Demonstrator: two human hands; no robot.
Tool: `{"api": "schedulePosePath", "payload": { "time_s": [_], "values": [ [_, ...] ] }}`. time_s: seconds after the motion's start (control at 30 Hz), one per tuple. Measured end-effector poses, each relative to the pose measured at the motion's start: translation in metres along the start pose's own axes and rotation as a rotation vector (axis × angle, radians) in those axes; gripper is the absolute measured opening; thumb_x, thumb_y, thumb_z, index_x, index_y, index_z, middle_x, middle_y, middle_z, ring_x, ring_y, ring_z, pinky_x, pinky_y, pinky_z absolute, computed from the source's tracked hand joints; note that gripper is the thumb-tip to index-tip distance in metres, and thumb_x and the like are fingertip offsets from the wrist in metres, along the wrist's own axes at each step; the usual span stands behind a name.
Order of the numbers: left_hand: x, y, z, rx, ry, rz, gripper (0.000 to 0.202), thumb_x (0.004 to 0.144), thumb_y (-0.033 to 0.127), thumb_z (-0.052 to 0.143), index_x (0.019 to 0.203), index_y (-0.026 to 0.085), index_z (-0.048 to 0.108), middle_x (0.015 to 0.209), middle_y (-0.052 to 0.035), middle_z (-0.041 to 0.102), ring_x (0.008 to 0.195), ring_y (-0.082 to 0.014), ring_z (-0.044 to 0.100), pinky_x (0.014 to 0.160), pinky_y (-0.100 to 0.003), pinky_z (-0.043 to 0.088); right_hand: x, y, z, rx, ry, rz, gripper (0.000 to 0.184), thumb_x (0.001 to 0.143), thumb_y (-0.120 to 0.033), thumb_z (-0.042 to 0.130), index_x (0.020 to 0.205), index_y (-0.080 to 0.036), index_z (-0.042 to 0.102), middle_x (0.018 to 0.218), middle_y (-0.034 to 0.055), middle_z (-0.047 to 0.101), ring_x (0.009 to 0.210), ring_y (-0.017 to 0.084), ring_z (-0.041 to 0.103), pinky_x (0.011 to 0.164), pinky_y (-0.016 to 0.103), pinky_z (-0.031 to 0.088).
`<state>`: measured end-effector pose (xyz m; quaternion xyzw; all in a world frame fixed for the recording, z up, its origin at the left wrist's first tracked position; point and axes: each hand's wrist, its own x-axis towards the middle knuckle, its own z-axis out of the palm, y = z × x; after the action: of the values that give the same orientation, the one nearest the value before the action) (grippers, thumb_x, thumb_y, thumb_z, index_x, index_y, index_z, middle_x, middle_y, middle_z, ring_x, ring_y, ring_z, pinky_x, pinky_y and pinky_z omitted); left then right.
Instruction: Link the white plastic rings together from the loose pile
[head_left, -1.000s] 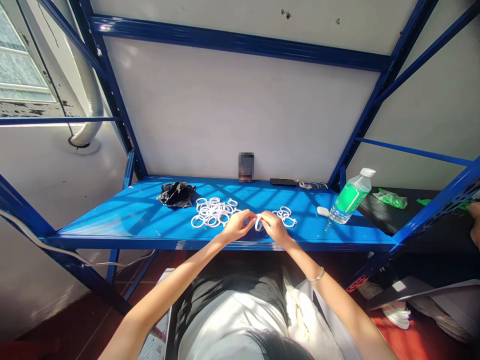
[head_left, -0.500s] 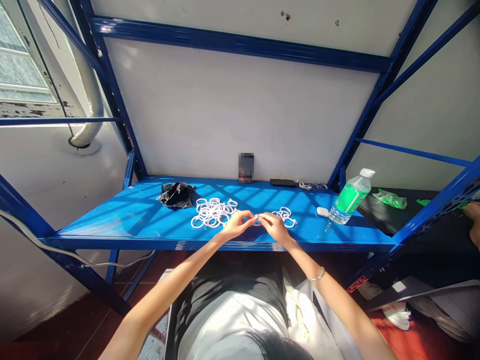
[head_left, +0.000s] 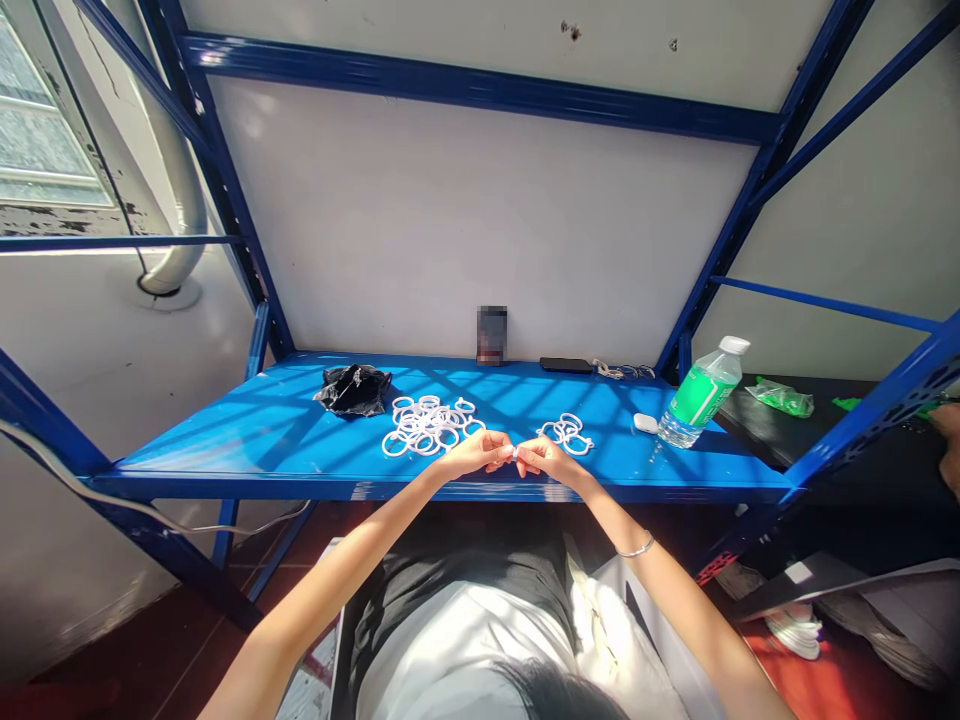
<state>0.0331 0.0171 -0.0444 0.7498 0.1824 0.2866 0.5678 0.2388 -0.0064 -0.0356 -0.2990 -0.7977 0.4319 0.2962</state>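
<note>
My left hand [head_left: 474,455] and my right hand [head_left: 550,460] meet fingertip to fingertip just above the front edge of the blue shelf [head_left: 247,440]. Both pinch one small white plastic ring [head_left: 514,452], mostly hidden between the fingers. A larger heap of white rings [head_left: 425,424] lies on the shelf just beyond my left hand. A smaller cluster of white rings [head_left: 568,433] lies beyond my right hand.
A crumpled black bag [head_left: 352,388] lies left of the heap. A green-labelled water bottle [head_left: 701,393] leans at the shelf's right end, with a small white case [head_left: 645,423] beside it. A dark phone [head_left: 566,365] and a cable lie at the back. Another person's hand [head_left: 946,440] shows at far right.
Both hands have drawn back slightly toward me and lowered. The ring, held upright and visible a second ago, is now nearly hidden between the pinching fingertips.
</note>
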Motion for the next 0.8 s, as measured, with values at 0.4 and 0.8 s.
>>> {"api": "schedulePosePath", "payload": {
  "time_s": [0.4,0.8],
  "values": [
    [0.0007,-0.0071,-0.0032,0.107,-0.082,-0.071,0.051,0.079,0.064,0.058,0.075,0.013,0.060,0.059,0.0029,0.049,0.051,-0.0074,0.041,0.050,-0.020,0.031,-0.0002,-0.0029,-0.0035,-0.043,-0.121,-0.017,0.063,0.083,-0.071,0.047,0.054,-0.016,0.057,0.053,-0.0004,0.052,0.049,0.010,0.041,0.048,0.023,0.033],
    [0.0002,-0.0059,-0.0047,0.104,-0.121,-0.033,0.046,0.083,0.058,0.058,0.075,0.013,0.059,0.061,0.0027,0.049,0.052,-0.0070,0.041,0.050,-0.020,0.031,-0.0003,-0.0021,-0.0044,-0.014,-0.144,-0.026,0.058,0.086,-0.064,0.050,0.055,-0.016,0.058,0.055,-0.0009,0.053,0.050,0.010,0.042,0.050,0.023,0.031]
  ]
}}
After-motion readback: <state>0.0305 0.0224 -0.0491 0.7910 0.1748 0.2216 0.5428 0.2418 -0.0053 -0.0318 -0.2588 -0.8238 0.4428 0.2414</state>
